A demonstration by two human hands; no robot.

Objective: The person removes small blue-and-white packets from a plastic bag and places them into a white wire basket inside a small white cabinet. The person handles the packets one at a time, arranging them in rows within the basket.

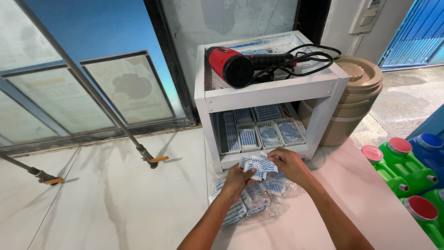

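A red hair dryer (233, 66) with a coiled black cord (303, 59) lies atop a white shelf unit (270, 95); a tan lidded bin (354, 99) stands beside it, green jugs (402, 166) at right.

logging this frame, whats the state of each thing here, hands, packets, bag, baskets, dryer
left hand: gripping a bunch of small packets
right hand: pinching the same bunch
small packets: fanned, held above the bag
clear bag: lying flat, holding more packets
baskets: filled, on the shelf
hair dryer: lying on its side, cord coiled
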